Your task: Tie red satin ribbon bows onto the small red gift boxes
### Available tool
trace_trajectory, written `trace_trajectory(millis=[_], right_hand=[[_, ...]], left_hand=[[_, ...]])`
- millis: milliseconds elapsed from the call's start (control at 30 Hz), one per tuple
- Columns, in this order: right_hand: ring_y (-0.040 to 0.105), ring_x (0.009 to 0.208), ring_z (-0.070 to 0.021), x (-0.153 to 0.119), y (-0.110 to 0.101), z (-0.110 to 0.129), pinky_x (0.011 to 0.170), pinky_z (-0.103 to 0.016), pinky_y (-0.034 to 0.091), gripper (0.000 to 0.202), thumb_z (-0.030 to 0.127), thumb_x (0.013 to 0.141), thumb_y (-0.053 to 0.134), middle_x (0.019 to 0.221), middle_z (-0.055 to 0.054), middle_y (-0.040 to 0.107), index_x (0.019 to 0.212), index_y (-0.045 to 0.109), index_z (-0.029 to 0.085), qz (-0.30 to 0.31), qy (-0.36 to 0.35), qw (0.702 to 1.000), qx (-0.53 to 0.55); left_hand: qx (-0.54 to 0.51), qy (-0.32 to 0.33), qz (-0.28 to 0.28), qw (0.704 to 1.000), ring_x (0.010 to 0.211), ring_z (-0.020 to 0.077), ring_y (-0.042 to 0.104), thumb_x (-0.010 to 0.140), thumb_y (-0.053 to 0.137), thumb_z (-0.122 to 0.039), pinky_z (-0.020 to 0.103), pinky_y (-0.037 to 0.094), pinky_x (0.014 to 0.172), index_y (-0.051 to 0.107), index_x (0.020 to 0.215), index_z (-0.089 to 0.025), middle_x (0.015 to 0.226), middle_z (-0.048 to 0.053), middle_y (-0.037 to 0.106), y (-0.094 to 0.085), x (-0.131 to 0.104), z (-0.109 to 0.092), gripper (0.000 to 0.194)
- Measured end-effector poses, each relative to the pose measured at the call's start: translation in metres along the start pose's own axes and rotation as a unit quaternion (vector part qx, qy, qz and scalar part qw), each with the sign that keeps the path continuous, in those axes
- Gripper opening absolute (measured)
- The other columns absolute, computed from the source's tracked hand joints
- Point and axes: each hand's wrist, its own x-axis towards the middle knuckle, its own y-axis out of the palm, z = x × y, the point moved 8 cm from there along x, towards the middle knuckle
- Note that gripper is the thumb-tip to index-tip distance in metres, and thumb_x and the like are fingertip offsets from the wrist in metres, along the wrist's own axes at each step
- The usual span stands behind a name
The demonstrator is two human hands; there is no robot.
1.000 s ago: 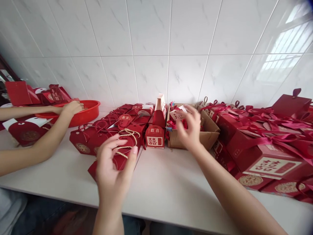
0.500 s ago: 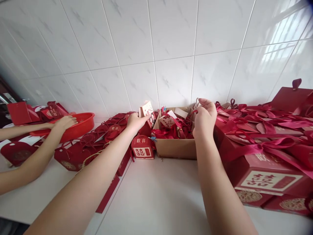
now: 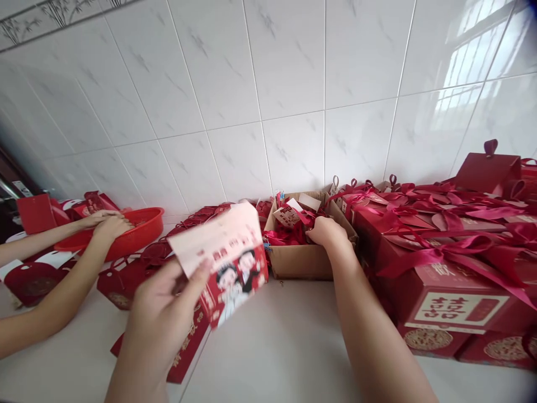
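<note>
My left hand (image 3: 168, 308) is closed on a small paper gift box (image 3: 235, 285), thumb on its front. The box is slightly blurred; it is red below with a cartoon couple in wedding dress and pale pink above. To the right, my right hand (image 3: 329, 232) reaches over the front edge of a cardboard box (image 3: 300, 263). Its fingertips are hidden among red ribbons (image 3: 287, 235) and paper tags, so I cannot tell whether they grip anything. A printed red and cream card (image 3: 288, 215) lies on the ribbons, left of that hand.
Stacked red gift boxes (image 3: 453, 308) tied with ribbon bows stand at the right. More red boxes (image 3: 119, 285) are at the left, near a red plastic basin (image 3: 142, 229). Another person's hands (image 3: 109, 226) are at that basin. A white tiled wall (image 3: 289, 151) rises behind.
My left hand has brought the paper gift box nearer and turned its printed front into view. My right hand has come down from the cardboard box's back right corner into the ribbons.
</note>
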Motion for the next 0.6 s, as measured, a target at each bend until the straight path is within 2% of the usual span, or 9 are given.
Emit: trace_trajectory(millis=[33, 133, 200, 267, 400, 533, 600], right_hand=[[0.064, 0.1, -0.0377, 0.0, 0.001, 0.0, 0.081, -0.048, 0.049, 0.033, 0.023, 0.074, 0.065, 0.107, -0.025, 0.068, 0.103, 0.07, 0.008, 0.006, 0.0, 1.0, -0.008], [0.066, 0.097, -0.0353, 0.0, 0.002, 0.0, 0.079, -0.045, 0.05, 0.029, 0.024, 0.073, 0.066, 0.105, -0.022, 0.069, 0.099, 0.071, 0.011, 0.007, -0.003, 1.0, -0.019], [0.066, 0.095, -0.0334, 0.0, 0.002, -0.001, 0.078, -0.042, 0.05, 0.028, 0.023, 0.071, 0.067, 0.104, -0.02, 0.069, 0.097, 0.072, 0.014, -0.002, -0.003, 1.0, -0.018], [0.066, 0.095, -0.0323, 0.002, 0.002, -0.004, 0.076, -0.041, 0.05, 0.029, 0.021, 0.069, 0.068, 0.102, -0.018, 0.07, 0.097, 0.072, 0.015, -0.013, -0.003, 1.0, -0.011], [0.067, 0.086, -0.0279, 0.005, -0.001, -0.004, 0.071, -0.035, 0.05, 0.026, 0.022, 0.069, 0.067, 0.093, -0.014, 0.072, 0.094, 0.073, 0.016, -0.036, -0.021, 0.999, 0.022], [0.067, 0.08, -0.0236, -0.001, -0.02, 0.004, 0.068, -0.03, 0.049, 0.024, 0.026, 0.073, 0.065, 0.088, -0.012, 0.073, 0.093, 0.073, 0.015, -0.087, -0.052, 0.992, 0.079], [0.066, 0.077, -0.0211, -0.009, -0.033, 0.011, 0.067, -0.028, 0.049, 0.024, 0.028, 0.076, 0.064, 0.086, -0.01, 0.073, 0.093, 0.073, 0.015, -0.113, -0.073, 0.985, 0.112]], left_hand=[[-0.016, -0.034, 0.066, 0.997, 0.092, 0.0339, 0.068, 0.069, 0.069, -0.052, 0.042, 0.057, 0.075, 0.07, 0.107, -0.023, 0.101, 0.009, 0.075, 0.008, -0.009, 0.008, 0.048], [-0.053, -0.043, 0.25, 0.966, 0.09, 0.0332, 0.069, 0.066, 0.075, -0.043, 0.042, 0.057, 0.079, 0.076, 0.093, -0.022, 0.098, 0.008, 0.076, 0.038, -0.03, 0.009, 0.035], [-0.065, -0.039, 0.311, 0.947, 0.094, 0.0326, 0.068, 0.068, 0.074, -0.037, 0.041, 0.056, 0.083, 0.077, 0.092, -0.021, 0.101, 0.009, 0.075, 0.051, -0.035, 0.007, 0.028], [-0.096, -0.065, 0.311, 0.943, 0.095, 0.0319, 0.069, 0.072, 0.071, -0.036, 0.041, 0.056, 0.083, 0.075, 0.095, -0.02, 0.102, 0.009, 0.075, 0.057, -0.033, 0.013, 0.029], [-0.18, -0.12, 0.261, 0.941, 0.096, 0.0303, 0.069, 0.072, 0.072, -0.034, 0.04, 0.056, 0.081, 0.068, 0.104, -0.018, 0.104, 0.01, 0.074, 0.058, -0.028, 0.035, 0.036], [-0.165, -0.115, 0.266, 0.943, 0.095, 0.0285, 0.068, 0.07, 0.073, -0.031, 0.036, 0.055, 0.077, 0.064, 0.092, -0.019, 0.096, 0.007, 0.073, 0.059, -0.027, 0.047, 0.027], [-0.149, -0.106, 0.266, 0.946, 0.093, 0.0269, 0.068, 0.071, 0.072, -0.03, 0.034, 0.055, 0.075, 0.059, 0.094, -0.02, 0.095, 0.006, 0.072, 0.059, -0.027, 0.048, 0.027]])
